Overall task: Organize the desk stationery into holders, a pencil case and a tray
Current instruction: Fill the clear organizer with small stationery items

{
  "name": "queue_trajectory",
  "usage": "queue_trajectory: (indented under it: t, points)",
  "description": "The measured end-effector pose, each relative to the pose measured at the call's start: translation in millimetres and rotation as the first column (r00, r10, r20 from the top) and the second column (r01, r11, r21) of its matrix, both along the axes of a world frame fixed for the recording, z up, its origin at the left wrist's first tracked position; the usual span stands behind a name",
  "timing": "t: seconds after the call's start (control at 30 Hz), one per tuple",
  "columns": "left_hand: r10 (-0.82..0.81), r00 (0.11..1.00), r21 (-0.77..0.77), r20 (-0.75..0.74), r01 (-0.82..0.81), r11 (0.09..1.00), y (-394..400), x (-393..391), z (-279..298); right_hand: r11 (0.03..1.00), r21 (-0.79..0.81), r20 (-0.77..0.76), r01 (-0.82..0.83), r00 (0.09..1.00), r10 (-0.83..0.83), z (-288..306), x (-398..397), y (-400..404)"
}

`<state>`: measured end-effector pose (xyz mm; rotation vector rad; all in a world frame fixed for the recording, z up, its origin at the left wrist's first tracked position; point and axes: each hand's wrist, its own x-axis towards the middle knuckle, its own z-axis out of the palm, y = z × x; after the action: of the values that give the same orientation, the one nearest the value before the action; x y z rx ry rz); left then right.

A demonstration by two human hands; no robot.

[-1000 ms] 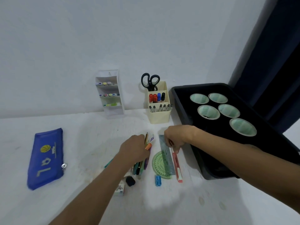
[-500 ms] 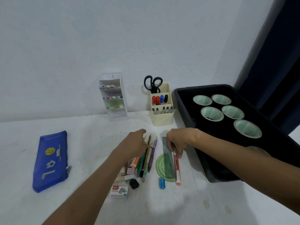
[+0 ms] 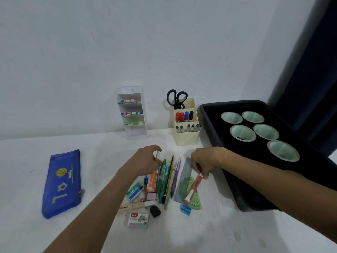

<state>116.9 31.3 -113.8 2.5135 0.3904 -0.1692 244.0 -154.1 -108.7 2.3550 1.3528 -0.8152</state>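
Left hand (image 3: 145, 161) pinches an orange-tipped pen (image 3: 157, 155); right hand (image 3: 204, 162) pinches pink cutter (image 3: 193, 189). Lift each clear of loose pens (image 3: 165, 179) before carrying.

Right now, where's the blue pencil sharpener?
In the head view, the blue pencil sharpener lies on the desk right of centre, just below the green protractor, right of the black eraser.

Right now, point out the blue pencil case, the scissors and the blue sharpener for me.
blue pencil case (image 3: 62, 183): head view, middle of its fabric face.
scissors (image 3: 176, 99): head view, where the black handle loops meet.
blue sharpener (image 3: 186, 209): head view, its top face.
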Motion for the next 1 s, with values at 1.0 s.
queue_trajectory:
  t: [1.0]
  points:
    - [0.205,0.629,0.035,0.75,-0.347,0.937,87,20,35,0.019,0.989,-0.141,0.147,0.971,-0.192,25,-5,141]
